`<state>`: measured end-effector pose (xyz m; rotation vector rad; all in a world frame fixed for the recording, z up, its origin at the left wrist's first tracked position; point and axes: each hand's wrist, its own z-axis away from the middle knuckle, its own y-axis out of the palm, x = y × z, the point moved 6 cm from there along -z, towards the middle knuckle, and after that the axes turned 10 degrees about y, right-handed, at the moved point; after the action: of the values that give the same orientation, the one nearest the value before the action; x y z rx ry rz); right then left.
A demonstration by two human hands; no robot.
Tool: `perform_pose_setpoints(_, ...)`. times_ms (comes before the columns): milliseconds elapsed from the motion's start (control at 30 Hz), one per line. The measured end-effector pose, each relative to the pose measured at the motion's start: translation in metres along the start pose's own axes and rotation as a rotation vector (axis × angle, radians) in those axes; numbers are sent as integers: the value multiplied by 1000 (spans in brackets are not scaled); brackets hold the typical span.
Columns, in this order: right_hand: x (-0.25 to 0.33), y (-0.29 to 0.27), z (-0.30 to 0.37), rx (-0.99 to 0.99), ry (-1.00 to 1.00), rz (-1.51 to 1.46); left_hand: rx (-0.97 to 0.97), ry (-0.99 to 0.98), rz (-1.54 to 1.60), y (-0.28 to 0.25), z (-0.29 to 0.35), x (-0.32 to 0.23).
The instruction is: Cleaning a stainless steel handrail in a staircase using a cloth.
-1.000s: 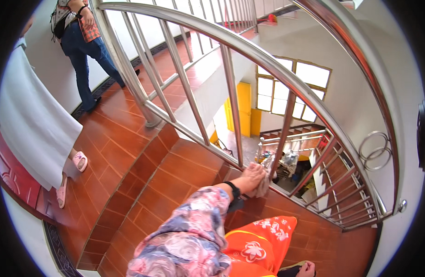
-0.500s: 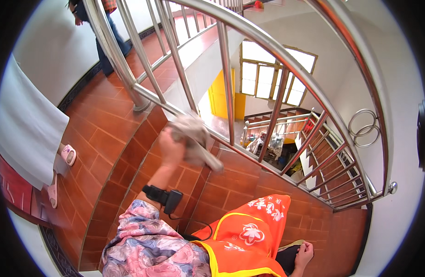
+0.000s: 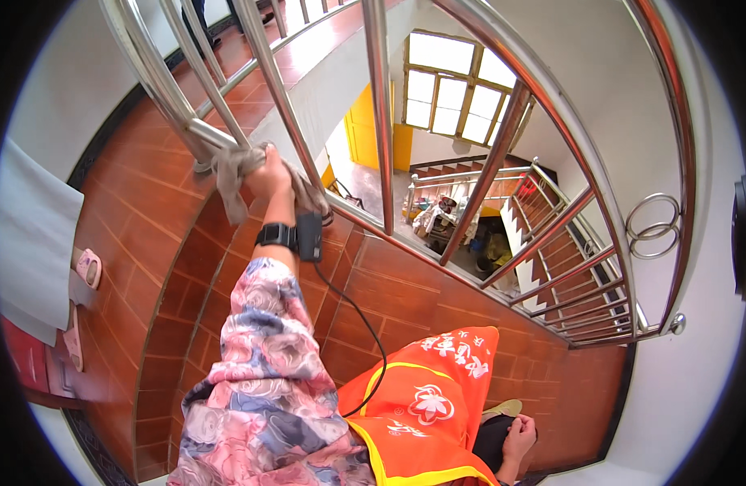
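Observation:
My left hand is closed around a grey cloth, pressed against the bottom rail of a stainless-steel stair railing, close to its thick end post. Loose ends of the cloth hang on both sides of the fingers. On that wrist sits a black strap with a small box and a cable. Low in the view, beside my dark-trousered leg, my right hand has its fingers curled in, with nothing visible in them. An orange apron with yellow trim covers my lap.
Brown-red tiled steps curve down at the left. A person in a pale skirt and pink slippers stands there; another person's legs show beyond the railing. Through the bars a lower stairwell holds piled items. A white wall bounds the right.
My left hand has slid the cloth up and left along the bottom rail toward the end post, the arm stretching further. The view has shifted. My right hand stays low beside my leg.

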<state>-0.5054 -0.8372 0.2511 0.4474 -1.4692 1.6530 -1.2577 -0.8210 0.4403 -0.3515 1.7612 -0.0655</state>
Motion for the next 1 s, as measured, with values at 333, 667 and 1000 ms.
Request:
perform_pose_setpoints(333,20,12,-7,-66,-142,103,948,-304,323,-1,71,81)
perform_pose_setpoints(667,38,-6,9,-20,20,60,969,277,276,-89,63,-44)
perform_pose_setpoints(1000,34,5,5,-9,-12,123,1011,1584,-975,20,26,-13)
